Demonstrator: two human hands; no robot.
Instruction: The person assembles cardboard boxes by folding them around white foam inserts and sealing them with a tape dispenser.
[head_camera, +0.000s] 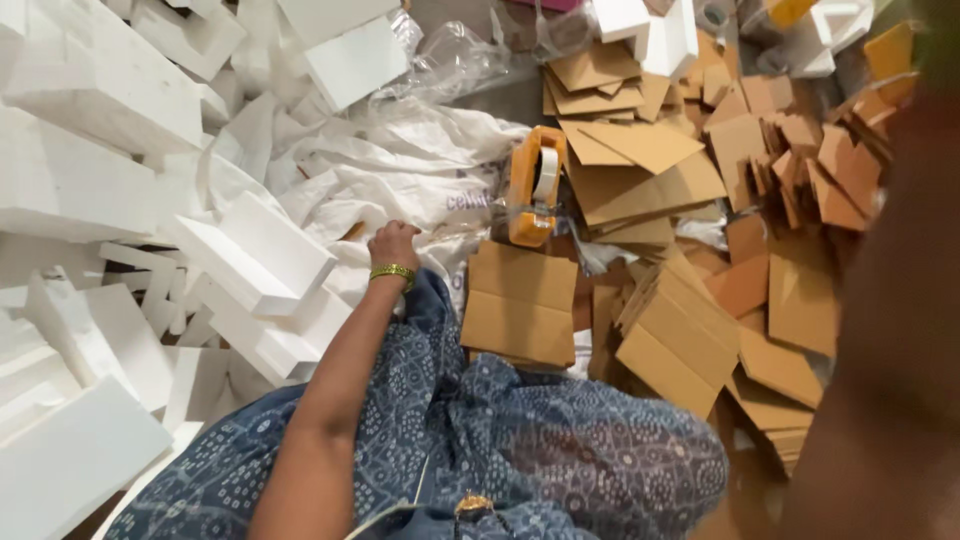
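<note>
Here the left hand (392, 243) rests knuckles-up on the white plastic sheeting (400, 180), fingers curled under; whether it pinches the sheet I cannot tell. White foam blocks (265, 255) lie at nine o'clock from it, the orange tape dispenser (535, 185) at two o'clock, a flat cardboard piece (520, 303) at four. The right hand is perhaps the dark blur at the right edge; its grip is unreadable.

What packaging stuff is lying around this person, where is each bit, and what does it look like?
Tape dispenser: centre, ahead of the left hand; orange, with a pale roll.
Flat cardboard pieces: right side; brown, heaped.
Folded carton: by the knee; brown rectangle.
Foam blocks: left side; white, chunky.
Printed sack: centre; white, crumpled.
Plastic wrap: top centre; clear.
</note>
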